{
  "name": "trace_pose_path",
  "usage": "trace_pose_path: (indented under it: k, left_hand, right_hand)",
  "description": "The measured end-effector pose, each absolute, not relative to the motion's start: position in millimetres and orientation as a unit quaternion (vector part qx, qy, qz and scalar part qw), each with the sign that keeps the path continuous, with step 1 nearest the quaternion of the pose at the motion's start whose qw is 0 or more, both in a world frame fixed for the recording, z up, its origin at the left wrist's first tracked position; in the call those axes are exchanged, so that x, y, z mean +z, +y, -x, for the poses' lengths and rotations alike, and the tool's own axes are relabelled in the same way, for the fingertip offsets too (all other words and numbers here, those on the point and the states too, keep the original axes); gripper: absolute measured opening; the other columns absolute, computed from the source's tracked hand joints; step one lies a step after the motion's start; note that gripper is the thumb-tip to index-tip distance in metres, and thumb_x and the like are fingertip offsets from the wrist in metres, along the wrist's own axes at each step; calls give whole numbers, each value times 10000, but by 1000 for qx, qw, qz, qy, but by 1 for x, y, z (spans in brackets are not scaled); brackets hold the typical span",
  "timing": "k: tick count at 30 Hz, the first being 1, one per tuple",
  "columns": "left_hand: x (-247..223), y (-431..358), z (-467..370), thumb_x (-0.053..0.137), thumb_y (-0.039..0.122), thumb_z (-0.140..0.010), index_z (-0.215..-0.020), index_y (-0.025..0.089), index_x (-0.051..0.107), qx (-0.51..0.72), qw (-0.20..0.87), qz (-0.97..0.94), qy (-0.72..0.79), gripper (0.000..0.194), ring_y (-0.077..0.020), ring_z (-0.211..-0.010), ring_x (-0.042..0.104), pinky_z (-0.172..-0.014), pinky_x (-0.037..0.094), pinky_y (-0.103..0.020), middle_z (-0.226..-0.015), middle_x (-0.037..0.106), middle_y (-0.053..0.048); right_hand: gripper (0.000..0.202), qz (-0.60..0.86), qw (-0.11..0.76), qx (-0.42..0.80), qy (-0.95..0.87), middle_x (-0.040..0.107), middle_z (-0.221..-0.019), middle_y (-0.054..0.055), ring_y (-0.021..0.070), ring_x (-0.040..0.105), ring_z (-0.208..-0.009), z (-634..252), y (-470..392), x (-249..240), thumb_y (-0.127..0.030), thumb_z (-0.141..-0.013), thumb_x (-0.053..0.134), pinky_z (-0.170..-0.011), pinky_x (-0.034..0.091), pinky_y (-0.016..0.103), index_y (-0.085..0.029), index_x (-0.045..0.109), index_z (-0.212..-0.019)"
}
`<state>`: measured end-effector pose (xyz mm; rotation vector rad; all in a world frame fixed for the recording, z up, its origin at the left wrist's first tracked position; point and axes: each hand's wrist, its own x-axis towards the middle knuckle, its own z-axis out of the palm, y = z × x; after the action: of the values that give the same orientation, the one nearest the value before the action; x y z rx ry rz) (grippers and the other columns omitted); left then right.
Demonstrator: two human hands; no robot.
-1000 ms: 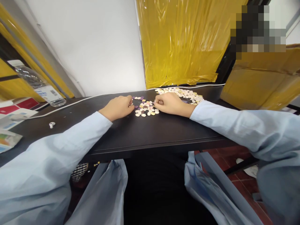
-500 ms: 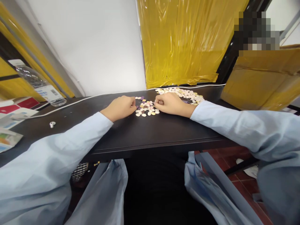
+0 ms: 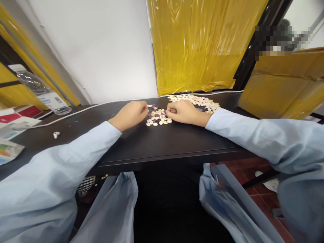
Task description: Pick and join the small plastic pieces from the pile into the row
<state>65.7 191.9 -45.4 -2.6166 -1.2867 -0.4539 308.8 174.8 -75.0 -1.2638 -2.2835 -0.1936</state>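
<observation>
Many oval pieces [image 3: 157, 116] were flanked by left hand [image 3: 131, 114] and right hand [image 3: 186, 112]. Both were curled in; contents couldn't be told.

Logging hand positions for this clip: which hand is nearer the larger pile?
Right. The right hand is just in front of the larger pile, partly hiding it; the left hand is farther off, at the left edge of the smaller pile.

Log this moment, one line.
left hand: left edge of small oval-piece cluster; right hand: its right edge; grips: unclear; larger oval-piece pile: beyond right hand; earbud: on table, left
</observation>
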Motion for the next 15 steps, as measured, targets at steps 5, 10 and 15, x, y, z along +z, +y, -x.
trace_pose_path:
  k: [5,10,15]
  left_hand:
    - [-45,183,-74,525,316,-950,-972,162,671,-236,-1,921,-312,214,-164,-706,627,-673,452,-277,-827,704,-37]
    - [-44,173,-84,553,310,-964,-991,166,665,-247,-19,938,-244,184,-141,-706,629,-678,465,-255,-829,701,-23]
    - [-45,174,-84,563,352,-972,-982,170,656,-241,-34,943,-227,205,-150,-734,640,-696,480,-263,-858,707,-35]
  right_hand:
    - [191,424,272,-51,-863,669,-690,14,148,530,-603,-310,174,-77,-303,-887,565,-613,275,266,-174,706,-890]
    - [200,346,292,-64,-890,648,-644,-6,137,521,-557,-312,178,-83,-348,-913,569,-611,298,253,-186,686,-916]
    - [222,286,323,-79,-899,622,-604,-16,126,514,-534,-314,181,-87,-375,-937,561,-592,304,247,-189,648,-852]
